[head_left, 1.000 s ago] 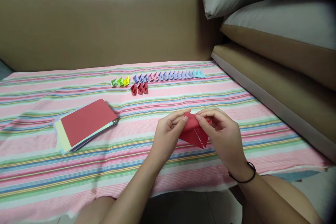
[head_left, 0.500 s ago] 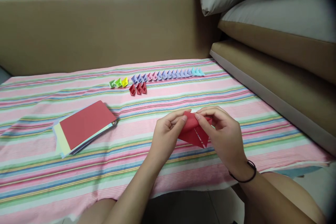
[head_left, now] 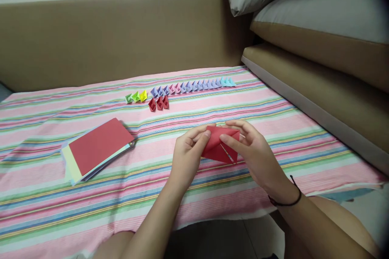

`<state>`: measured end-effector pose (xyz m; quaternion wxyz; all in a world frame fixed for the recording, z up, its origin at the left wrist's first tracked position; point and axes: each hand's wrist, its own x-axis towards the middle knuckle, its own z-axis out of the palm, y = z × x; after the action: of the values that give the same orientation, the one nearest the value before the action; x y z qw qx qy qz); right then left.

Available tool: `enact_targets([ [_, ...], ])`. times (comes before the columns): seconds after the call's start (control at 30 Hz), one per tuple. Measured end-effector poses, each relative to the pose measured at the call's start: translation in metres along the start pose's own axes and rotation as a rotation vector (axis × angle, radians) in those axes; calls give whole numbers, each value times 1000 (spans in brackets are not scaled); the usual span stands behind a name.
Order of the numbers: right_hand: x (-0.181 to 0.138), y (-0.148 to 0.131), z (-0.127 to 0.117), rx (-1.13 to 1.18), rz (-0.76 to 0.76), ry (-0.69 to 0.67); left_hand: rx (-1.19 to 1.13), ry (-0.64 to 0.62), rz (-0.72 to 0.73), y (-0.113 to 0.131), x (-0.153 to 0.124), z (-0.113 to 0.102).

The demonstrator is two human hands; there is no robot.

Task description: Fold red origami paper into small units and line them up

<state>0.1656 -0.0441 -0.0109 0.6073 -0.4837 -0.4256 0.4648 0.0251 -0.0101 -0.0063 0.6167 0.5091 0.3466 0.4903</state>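
A partly folded piece of red paper (head_left: 216, 151) is held between my two hands, above the striped cloth. My left hand (head_left: 189, 149) pinches its left edge, thumb in front and fingers behind. On the right side, my right hand (head_left: 251, 145) grips it, the thumb pressing on the front face and the fingertips behind the top edge. A narrow slit between two flaps runs down toward the lower right of the paper. The parts of the fingers behind the paper are hidden.
Small folded paper pieces in blue, purple and pink (head_left: 194, 86) stand in a row at the back. Three dark red ones (head_left: 159, 104) sit before them, green and yellow ones (head_left: 136, 96) to their left. A stack of coloured paper (head_left: 101, 145) lies left; cushions (head_left: 319, 16) rise right.
My right thumb has slid left and down on the red paper, and its top right part now looks flatter. Both hands have shifted slightly left.
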Motion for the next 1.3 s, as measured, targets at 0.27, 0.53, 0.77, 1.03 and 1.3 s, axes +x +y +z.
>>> enact_targets([
  [0.27, -3, 4, 3, 156, 162, -108, -3, -12, -9, -4, 2, -1],
  [0.53, -2, 7, 6, 188, 164, -53, -29, 15, -35, -4, 1, 0],
  [0.77, -3, 7, 8, 178, 148, -9, -69, 1, -54, -5, 1, 1],
  [1.03, -3, 10, 7, 144, 122, -24, 2, 54, -49, -7, 1, 0],
  [1.3, -3, 8, 6, 130, 149, -37, -23, 7, -73, -4, 1, -2],
])
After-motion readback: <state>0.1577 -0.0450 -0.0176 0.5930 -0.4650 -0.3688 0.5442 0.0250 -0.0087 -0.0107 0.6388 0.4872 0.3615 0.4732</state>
